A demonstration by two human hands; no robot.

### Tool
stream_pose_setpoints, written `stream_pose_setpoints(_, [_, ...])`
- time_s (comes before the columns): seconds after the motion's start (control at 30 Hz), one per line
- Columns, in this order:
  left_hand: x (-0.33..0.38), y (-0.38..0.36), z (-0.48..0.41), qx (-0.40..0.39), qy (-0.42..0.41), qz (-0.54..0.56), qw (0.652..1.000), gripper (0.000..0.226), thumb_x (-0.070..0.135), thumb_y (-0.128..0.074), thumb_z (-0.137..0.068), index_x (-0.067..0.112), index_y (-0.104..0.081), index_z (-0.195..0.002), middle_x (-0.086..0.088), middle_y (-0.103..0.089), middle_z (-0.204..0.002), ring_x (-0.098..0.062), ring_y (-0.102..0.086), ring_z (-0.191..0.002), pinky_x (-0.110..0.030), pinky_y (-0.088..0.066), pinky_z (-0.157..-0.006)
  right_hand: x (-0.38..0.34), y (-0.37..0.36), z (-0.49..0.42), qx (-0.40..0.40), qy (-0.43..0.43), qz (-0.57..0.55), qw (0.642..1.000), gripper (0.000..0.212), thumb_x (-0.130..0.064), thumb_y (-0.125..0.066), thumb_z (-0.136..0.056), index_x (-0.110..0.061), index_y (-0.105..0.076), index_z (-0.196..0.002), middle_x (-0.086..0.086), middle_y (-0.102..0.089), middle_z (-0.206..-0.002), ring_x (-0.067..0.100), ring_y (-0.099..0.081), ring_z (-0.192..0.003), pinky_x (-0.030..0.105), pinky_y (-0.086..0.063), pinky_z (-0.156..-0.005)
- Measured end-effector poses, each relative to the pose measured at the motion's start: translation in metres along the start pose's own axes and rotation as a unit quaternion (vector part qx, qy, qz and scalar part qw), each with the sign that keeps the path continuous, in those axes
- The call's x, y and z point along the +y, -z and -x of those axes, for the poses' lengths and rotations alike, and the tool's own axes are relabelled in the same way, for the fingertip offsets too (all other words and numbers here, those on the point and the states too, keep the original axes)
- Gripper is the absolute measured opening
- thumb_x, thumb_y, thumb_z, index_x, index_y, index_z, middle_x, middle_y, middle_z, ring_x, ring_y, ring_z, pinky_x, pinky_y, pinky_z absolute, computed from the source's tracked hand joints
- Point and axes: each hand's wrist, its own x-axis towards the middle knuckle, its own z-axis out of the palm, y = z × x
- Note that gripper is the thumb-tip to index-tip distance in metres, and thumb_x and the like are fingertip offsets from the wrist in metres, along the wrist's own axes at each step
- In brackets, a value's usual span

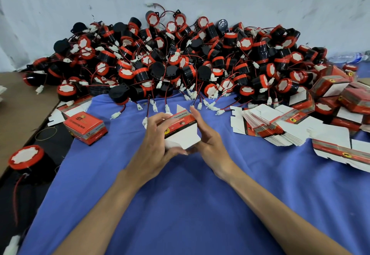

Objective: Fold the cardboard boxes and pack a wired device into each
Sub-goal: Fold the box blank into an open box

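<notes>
A small red-and-white cardboard box (pixel 183 132) is held above the blue cloth (pixel 180 204) at the centre. My left hand (pixel 158 144) grips its left side, thumb under the white flap. My right hand (pixel 208 138) cups the right side, fingers along the edge. A white flap sticks up at the box's far end. Behind it lies a big heap of black-and-red wired devices (pixel 180 58) with white plug ends. A fanned stack of flat boxes (pixel 270 124) lies to the right.
A folded red box (pixel 85 127) stands at the left. One lone device (pixel 27 160) sits at the far left beside a rubber band (pixel 46 133). More folded boxes (pixel 344 94) pile at the far right, with a flat box blank (pixel 340 151) near them. White wall behind.
</notes>
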Motion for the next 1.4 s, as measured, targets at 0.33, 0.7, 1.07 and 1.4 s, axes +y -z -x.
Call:
stream_pose_setpoints(0.33, [0.007, -0.006, -0.004, 0.068, 0.152, 0.122, 0.979, 0.059, 0.027, -0.061, -0.076, 0.028, -0.034, -0.129, 0.003, -0.024, -0.139, 0.002, -0.027, -0.134, -0.015, -0.034, -0.105, -0.003, -0.003, 0.001, 0.052, 0.005, -0.037, 0.998, 0.033, 0.0, -0.058, -0.092, -0.025, -0.061, -0.114, -0.01, -0.071, -0.106, 0.026, -0.072, -0.065, 0.018, -0.044, -0.043])
stream_pose_setpoints(0.7, [0.017, -0.001, -0.001, 0.021, 0.154, 0.192, 0.969, 0.049, 0.034, -0.049, -0.085, 0.029, -0.033, -0.131, -0.004, -0.042, -0.135, -0.019, -0.047, -0.126, -0.035, -0.045, -0.1, 0.0, 0.005, -0.003, 0.043, 0.015, 0.139, 0.989, 0.061, -0.008, -0.058, -0.091, -0.057, -0.041, -0.125, -0.004, -0.061, -0.106, 0.012, -0.065, -0.063, 0.018, -0.046, -0.054])
stream_pose_setpoints(1.07, [0.006, -0.006, 0.001, -0.006, 0.229, 0.195, 0.954, 0.067, 0.04, -0.046, -0.093, 0.032, -0.004, -0.144, 0.023, -0.012, -0.15, 0.02, -0.018, -0.134, -0.006, -0.028, -0.104, -0.001, -0.01, 0.005, -0.004, -0.012, -0.028, 1.0, 0.041, -0.042, -0.038, -0.093, -0.052, -0.036, -0.132, -0.028, -0.06, -0.119, 0.01, -0.058, -0.117, 0.023, -0.053, -0.082])
stream_pose_setpoints(1.4, [0.004, -0.018, 0.001, 0.015, 0.265, 0.202, 0.943, 0.052, 0.001, -0.037, -0.102, 0.002, -0.017, -0.151, 0.034, -0.032, -0.132, 0.033, -0.032, -0.115, 0.004, -0.031, -0.089, 0.006, -0.015, 0.003, 0.046, -0.016, -0.045, 0.998, 0.05, -0.028, -0.041, -0.097, -0.034, -0.027, -0.145, 0.002, -0.056, -0.132, 0.024, -0.056, -0.121, 0.031, -0.057, -0.081])
